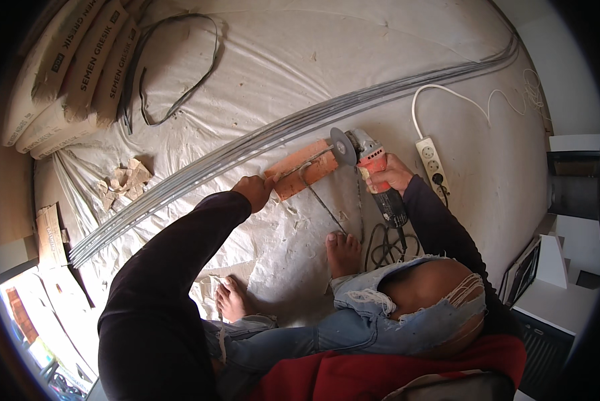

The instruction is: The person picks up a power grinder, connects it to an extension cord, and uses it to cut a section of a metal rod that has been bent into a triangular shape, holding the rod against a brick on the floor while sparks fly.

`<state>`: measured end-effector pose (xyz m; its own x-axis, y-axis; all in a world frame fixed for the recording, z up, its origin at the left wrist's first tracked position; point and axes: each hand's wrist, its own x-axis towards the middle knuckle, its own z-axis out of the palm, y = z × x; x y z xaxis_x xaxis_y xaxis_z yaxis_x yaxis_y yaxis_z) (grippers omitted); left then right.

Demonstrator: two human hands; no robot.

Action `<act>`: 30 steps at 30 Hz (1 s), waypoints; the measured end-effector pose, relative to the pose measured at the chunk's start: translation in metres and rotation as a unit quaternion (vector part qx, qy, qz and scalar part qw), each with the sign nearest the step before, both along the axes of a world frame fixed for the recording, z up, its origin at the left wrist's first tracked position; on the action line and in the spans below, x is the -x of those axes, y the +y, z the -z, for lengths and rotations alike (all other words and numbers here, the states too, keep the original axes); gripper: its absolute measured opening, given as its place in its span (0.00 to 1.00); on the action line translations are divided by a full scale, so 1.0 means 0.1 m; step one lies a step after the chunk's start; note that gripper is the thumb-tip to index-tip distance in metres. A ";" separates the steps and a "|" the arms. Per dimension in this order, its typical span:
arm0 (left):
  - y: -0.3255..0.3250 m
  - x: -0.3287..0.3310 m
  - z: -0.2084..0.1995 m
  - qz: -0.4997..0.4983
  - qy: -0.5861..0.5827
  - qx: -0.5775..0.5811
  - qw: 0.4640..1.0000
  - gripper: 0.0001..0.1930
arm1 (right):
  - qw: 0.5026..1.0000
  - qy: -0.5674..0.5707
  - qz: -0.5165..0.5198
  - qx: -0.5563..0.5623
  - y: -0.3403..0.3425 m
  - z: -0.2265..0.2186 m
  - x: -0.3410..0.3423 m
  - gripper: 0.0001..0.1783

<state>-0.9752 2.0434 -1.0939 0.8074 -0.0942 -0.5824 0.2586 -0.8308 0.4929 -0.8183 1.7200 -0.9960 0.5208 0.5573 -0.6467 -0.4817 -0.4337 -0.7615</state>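
My right hand (395, 175) is wrapped round the red and black body of an angle grinder (373, 164). Its round grey disc stands over the right end of an orange brick-like block (317, 168) on the floor, close to a thin steel rod (323, 207). The rod lies across the block, with a bent part and a leg reaching down toward my foot. At the block's left end, my left hand (252, 192) is closed on the rod's end; the fingers hide the exact hold. Whether the disc touches the rod, I cannot tell.
A bundle of long grey rods (273, 130) runs across the crumpled floor sheet. A white power strip (433, 167) lies right of the grinder, whose black cord (383, 250) coils near my bare foot (343, 254). Cement bags (79, 73) are stacked far left, near torn brown paper (126, 180).
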 end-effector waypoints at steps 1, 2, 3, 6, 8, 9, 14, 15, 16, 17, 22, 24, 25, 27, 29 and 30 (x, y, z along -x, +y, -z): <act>-0.01 -0.01 -0.03 -0.004 0.007 0.002 1.000 0.39 | 1.000 0.001 0.000 0.001 -0.02 0.01 -0.01 0.22; 0.00 0.00 0.00 0.000 0.000 0.000 1.000 0.39 | 1.000 0.003 -0.003 0.000 -0.01 0.01 -0.01 0.22; 0.01 0.01 0.03 0.006 -0.007 -0.002 1.000 0.39 | 1.000 0.004 -0.005 -0.001 0.00 0.02 -0.02 0.22; 0.02 0.02 0.04 0.007 -0.006 -0.001 1.000 0.39 | 1.000 0.003 0.004 0.002 0.03 -0.01 0.00 0.23; 0.01 0.01 0.05 0.008 -0.001 0.002 1.000 0.39 | 1.000 -0.020 -0.001 0.008 0.03 0.00 -0.01 0.23; 0.01 0.00 0.07 0.009 -0.001 0.003 1.000 0.39 | 0.999 -0.033 -0.003 0.013 0.03 -0.01 -0.01 0.24; 0.02 0.02 0.10 0.008 -0.007 0.007 1.000 0.38 | 1.000 -0.021 -0.006 0.011 0.02 -0.01 -0.03 0.25; 0.03 0.02 0.10 0.012 -0.008 0.008 1.000 0.38 | 1.000 -0.018 -0.003 0.014 0.04 -0.03 -0.03 0.25; 0.03 0.02 0.10 0.015 -0.009 0.009 1.000 0.38 | 1.000 -0.015 -0.009 0.018 0.05 -0.05 -0.03 0.25; 0.04 0.03 0.13 0.020 -0.016 0.005 1.000 0.38 | 1.000 -0.011 -0.014 0.022 0.05 -0.07 -0.04 0.26; -0.01 -0.02 -0.02 0.062 -0.022 0.005 0.998 0.38 | 0.999 -0.028 -0.016 0.024 -0.04 0.00 -0.05 0.27; 0.01 0.01 0.02 0.019 -0.014 0.007 1.000 0.38 | 1.000 -0.024 -0.016 0.013 -0.01 0.01 -0.05 0.28; 0.02 0.02 0.05 -0.003 -0.010 0.008 1.000 0.38 | 1.000 -0.018 -0.015 0.015 0.00 0.00 -0.05 0.28; 0.03 0.01 0.06 0.011 -0.012 0.011 1.000 0.38 | 1.000 -0.006 -0.011 0.021 0.01 -0.03 -0.05 0.28; 0.03 0.01 0.07 0.017 -0.013 0.012 1.000 0.38 | 0.999 -0.032 -0.022 0.014 -0.01 0.01 -0.06 0.29; 0.02 0.01 0.07 0.015 -0.014 0.013 1.000 0.38 | 0.999 -0.045 -0.028 0.010 -0.02 0.02 -0.06 0.29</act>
